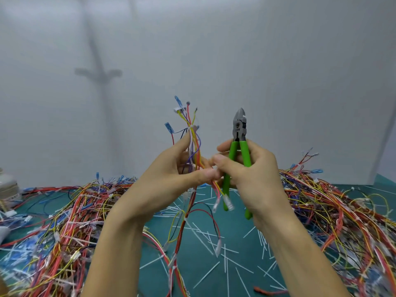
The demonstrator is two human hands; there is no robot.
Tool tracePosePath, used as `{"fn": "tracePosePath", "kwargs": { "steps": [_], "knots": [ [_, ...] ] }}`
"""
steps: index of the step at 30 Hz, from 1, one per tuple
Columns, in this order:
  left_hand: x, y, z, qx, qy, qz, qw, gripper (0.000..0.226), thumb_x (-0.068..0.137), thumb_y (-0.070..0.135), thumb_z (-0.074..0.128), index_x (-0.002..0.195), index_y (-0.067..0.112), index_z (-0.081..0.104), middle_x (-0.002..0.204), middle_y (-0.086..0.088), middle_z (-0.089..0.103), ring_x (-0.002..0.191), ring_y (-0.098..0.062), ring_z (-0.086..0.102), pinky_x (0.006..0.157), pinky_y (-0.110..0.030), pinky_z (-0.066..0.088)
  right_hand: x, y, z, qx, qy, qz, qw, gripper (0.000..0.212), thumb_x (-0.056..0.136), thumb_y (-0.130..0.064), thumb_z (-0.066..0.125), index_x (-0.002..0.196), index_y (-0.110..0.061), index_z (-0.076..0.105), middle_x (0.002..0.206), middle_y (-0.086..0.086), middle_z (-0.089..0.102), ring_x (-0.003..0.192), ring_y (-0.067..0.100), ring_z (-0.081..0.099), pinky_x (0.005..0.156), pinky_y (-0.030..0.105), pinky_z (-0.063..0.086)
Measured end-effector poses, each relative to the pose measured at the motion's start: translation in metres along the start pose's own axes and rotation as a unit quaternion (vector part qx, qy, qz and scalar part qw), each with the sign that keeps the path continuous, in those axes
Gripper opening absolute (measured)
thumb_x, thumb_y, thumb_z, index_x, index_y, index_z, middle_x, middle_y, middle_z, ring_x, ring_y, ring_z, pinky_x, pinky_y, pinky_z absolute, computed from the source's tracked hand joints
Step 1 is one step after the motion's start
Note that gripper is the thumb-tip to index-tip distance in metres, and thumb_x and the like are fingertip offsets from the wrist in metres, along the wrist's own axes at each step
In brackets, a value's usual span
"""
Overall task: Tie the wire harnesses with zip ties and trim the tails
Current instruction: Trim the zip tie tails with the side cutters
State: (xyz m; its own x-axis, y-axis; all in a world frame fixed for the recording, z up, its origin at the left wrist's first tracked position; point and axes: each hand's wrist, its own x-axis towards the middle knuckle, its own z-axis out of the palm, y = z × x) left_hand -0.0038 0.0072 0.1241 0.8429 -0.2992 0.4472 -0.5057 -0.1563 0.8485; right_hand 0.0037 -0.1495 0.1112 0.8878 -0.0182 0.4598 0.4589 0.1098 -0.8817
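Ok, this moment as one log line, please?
left hand: holds wire harness | right hand: holds green cutters, tip up | mat: cut tails

The wire piles (64,221) are cut off at both sides. The cutters (239,133) are partly hidden by the right hand (255,176), the held harness (194,140) by the left hand (169,176).

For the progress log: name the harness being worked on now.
The harness held upright in the left hand; the left heap and right heap lie on the mat.

Matt grey metal cutters (240,125) with glossy green plastic grips; plastic-sheathed wires (194,146); matt green mat (235,232).
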Motion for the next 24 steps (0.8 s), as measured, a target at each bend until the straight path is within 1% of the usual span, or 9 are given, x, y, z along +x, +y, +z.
{"fn": "tracePosePath", "kwargs": {
  "steps": [3,5,7,9,11,13,15,19,24],
  "knots": [
    [-0.001,-0.001,-0.004,-0.001,0.033,-0.012,0.999,0.066,0.082,0.007,0.07,0.129,0.044,0.041,0.078,0.003,0.071,0.076,-0.014,0.069,0.075,-0.019,0.055,0.0,0.0,-0.003,-0.019,0.0,-0.015,1.0,0.008,0.089,-0.006,0.069,0.091,-0.012,0.064,0.072,0.006,0.065,0.058,0.015,0.069,0.056,0.032,0.06],
    [0.0,-0.003,-0.005,-0.004,0.05,-0.022,0.998,0.074,0.078,0.01,0.071,0.132,0.047,0.036,0.078,0.002,0.073,0.081,-0.021,0.072,0.081,-0.026,0.056,0.001,-0.001,-0.004,-0.038,0.011,-0.023,0.999,0.005,0.092,-0.01,0.066,0.091,-0.014,0.064,0.071,-0.001,0.064,0.061,0.016,0.071,0.058,0.034,0.061],
    [0.001,-0.004,-0.005,-0.014,0.071,-0.015,0.997,0.077,0.078,0.009,0.072,0.134,0.048,0.036,0.077,-0.001,0.073,0.081,-0.023,0.074,0.078,-0.025,0.057,0.001,-0.002,-0.004,-0.058,0.03,-0.031,0.997,0.006,0.094,-0.017,0.063,0.089,-0.018,0.062,0.078,-0.003,0.065,0.063,0.017,0.072,0.059,0.037,0.061],
    [0.002,-0.004,-0.005,-0.025,0.108,-0.003,0.994,0.081,0.081,-0.001,0.07,0.139,0.043,0.034,0.074,-0.002,0.072,0.076,-0.021,0.074,0.072,-0.018,0.055,0.002,-0.004,-0.004,-0.086,0.048,-0.033,0.995,0.016,0.097,-0.032,0.058,0.087,-0.021,0.061,0.096,0.004,0.063,0.063,0.018,0.072,0.058,0.039,0.058],
    [0.002,-0.005,-0.005,-0.026,0.143,0.003,0.989,0.084,0.082,-0.004,0.069,0.144,0.037,0.031,0.074,-0.002,0.072,0.073,-0.019,0.074,0.069,-0.016,0.054,0.003,-0.006,-0.006,-0.095,0.04,-0.022,0.994,0.034,0.095,-0.05,0.05,0.087,-0.019,0.061,0.095,0.005,0.064,0.059,0.019,0.07,0.057,0.04,0.055],
    [0.003,-0.004,-0.006,-0.028,0.172,0.004,0.985,0.087,0.08,-0.003,0.071,0.149,0.03,0.029,0.075,-0.002,0.074,0.072,-0.02,0.074,0.07,-0.017,0.055,0.004,-0.009,-0.013,-0.106,-0.018,-0.001,0.994,0.043,0.099,-0.051,0.044,0.086,-0.016,0.064,0.075,0.004,0.065,0.056,0.021,0.067,0.056,0.04,0.055],
    [0.003,-0.003,-0.007,-0.03,0.188,0.008,0.982,0.09,0.077,0.001,0.074,0.149,0.03,0.03,0.076,-0.002,0.075,0.072,-0.019,0.074,0.07,-0.018,0.056,0.004,-0.01,-0.021,-0.173,-0.11,0.022,0.979,0.046,0.102,-0.047,0.039,0.085,-0.015,0.067,0.064,0.003,0.063,0.055,0.022,0.064,0.054,0.038,0.053],
    [0.002,-0.002,-0.01,-0.03,0.199,0.006,0.98,0.103,0.062,0.016,0.076,0.153,0.028,0.028,0.086,-0.007,0.076,0.073,-0.018,0.071,0.074,-0.021,0.058,0.002,-0.009,-0.027,-0.279,-0.229,0.045,0.932,0.045,0.095,-0.053,0.042,0.076,-0.021,0.068,0.067,0.005,0.068,0.057,0.019,0.066,0.053,0.033,0.054],
    [-0.001,0.0,-0.012,-0.039,0.173,-0.001,0.984,0.103,0.063,0.013,0.073,0.154,0.03,0.027,0.087,-0.009,0.077,0.074,-0.019,0.074,0.077,-0.02,0.057,0.001,-0.011,-0.031,-0.254,-0.264,0.042,0.929,0.048,0.101,-0.046,0.044,0.06,-0.037,0.067,0.068,0.005,0.068,0.058,0.019,0.065,0.055,0.033,0.054]
  ]
}}
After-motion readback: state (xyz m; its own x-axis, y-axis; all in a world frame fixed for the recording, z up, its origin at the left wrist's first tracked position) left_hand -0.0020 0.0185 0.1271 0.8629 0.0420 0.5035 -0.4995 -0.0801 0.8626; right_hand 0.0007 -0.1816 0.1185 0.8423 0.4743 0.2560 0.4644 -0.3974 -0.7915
